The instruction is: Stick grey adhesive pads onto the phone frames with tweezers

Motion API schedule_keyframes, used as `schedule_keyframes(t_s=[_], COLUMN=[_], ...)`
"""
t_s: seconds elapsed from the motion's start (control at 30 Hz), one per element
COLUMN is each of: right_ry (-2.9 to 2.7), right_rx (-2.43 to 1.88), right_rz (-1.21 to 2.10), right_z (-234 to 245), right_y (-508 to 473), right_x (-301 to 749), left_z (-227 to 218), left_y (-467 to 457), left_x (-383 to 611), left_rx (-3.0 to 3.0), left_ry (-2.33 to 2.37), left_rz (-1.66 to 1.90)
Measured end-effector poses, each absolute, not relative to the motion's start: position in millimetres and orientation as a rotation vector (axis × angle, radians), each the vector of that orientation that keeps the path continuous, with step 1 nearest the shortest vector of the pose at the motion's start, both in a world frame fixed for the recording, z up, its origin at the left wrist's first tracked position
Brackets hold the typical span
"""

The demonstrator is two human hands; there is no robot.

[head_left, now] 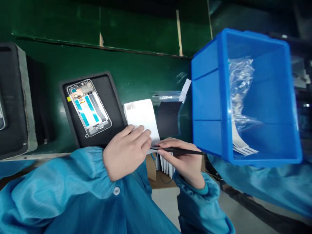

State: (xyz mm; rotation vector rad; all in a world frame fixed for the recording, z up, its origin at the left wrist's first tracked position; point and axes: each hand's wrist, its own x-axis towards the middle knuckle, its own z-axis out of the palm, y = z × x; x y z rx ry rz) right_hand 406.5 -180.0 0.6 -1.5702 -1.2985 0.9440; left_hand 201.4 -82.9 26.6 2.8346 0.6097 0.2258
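Note:
My left hand is curled with its fingertips pressed on the near end of a white backing sheet at the bench edge. My right hand pinches black tweezers, whose tips point left and meet the sheet right under my left fingers. A phone frame with teal strips and exposed parts lies face up in a black foam tray just left of the sheet. A black rectangular piece lies to the right of the sheet.
A blue plastic bin stands at the right, with crumpled clear film and white strips inside. Another black tray is at the far left. The bench top is green. Small white pieces hang below the edge.

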Motion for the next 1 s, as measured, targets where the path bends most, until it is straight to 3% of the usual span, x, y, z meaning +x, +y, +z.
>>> schedule_keyframes(t_s=[0.17,1.0], right_ry=[-1.444,-1.471], right_rx=[-1.439,-1.368], right_rz=[0.888,0.864], right_z=[-15,-16], right_y=[-189,-186], right_x=[409,409], left_z=[11,11], left_y=[-89,-88], left_x=[216,212], left_rx=[2.866,2.875], left_ry=[0.599,0.571], left_rz=[-0.021,0.005])
